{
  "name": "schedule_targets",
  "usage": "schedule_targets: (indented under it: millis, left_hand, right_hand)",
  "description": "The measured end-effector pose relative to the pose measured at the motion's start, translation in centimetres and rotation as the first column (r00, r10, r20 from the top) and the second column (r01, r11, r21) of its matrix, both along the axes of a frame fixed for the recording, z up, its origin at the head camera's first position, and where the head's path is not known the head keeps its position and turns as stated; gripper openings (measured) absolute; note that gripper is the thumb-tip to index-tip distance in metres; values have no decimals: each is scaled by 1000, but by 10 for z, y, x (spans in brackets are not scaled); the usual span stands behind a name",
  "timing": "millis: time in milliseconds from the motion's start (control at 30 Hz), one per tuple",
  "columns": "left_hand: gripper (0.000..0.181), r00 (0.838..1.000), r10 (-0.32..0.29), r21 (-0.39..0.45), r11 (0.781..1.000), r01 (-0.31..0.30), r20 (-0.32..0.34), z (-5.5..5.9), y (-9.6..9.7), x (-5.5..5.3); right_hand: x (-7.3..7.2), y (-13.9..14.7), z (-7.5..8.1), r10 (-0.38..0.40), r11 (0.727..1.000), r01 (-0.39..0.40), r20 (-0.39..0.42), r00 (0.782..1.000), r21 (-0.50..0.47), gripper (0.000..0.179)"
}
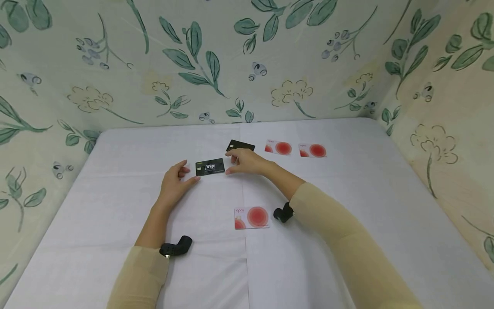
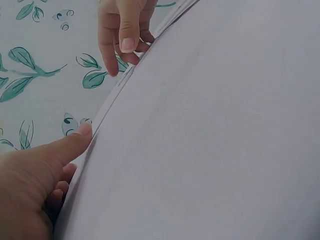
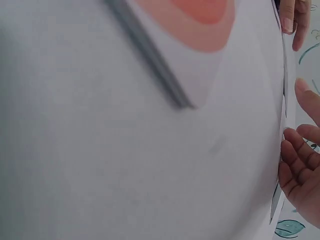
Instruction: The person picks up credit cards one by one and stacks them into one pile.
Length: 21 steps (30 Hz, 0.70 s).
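Note:
A black card marked "Vip" lies flat on the white-covered table. My left hand is at its left end, thumb tip by the lower left corner and fingers loosely bent. At the right end is my right hand, thumb and forefinger spread apart beside the card's edge. Behind the right hand lies a second black card, its lower part covered by the fingers. In the right wrist view my right hand shows relaxed fingers; the left wrist view shows my left hand with its thumb extended.
Two red-and-white cards lie in a row at the back right. Nearer the front lies a red-and-white card, which in the right wrist view tops a layered stack. Patterned fabric hangs behind the table.

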State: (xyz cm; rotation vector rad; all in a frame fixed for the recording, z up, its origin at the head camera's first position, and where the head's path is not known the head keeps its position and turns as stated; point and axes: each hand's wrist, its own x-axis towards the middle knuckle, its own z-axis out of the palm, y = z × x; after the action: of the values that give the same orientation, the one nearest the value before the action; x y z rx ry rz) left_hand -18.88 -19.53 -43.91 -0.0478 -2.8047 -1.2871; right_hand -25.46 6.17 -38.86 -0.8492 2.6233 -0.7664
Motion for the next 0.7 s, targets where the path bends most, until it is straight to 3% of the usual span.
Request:
schedule_targets:
  millis: [133, 333, 500, 700]
  left_hand:
    - [70, 1000, 2, -168, 986, -4, -12, -1, 2, -5]
    - [70, 998, 31, -353, 936, -10, 55, -1, 7, -7]
    - [71, 999, -6, -424, 906, 19, 33, -1, 11, -8]
    - [72, 1000, -24, -424, 905, 29, 18, -4, 13, -10]
  right_hand:
    - [-4, -6, -3, -20, 1000, 20, 20, 1000, 10, 64]
    - [-6, -15, -11, -58, 994, 52, 55, 997, 97, 66]
    - [-6, -17, -12, -69, 987, 68, 8, 998, 144, 63]
    - [-8, -16, -12, -65, 985, 66, -13, 998, 160, 60]
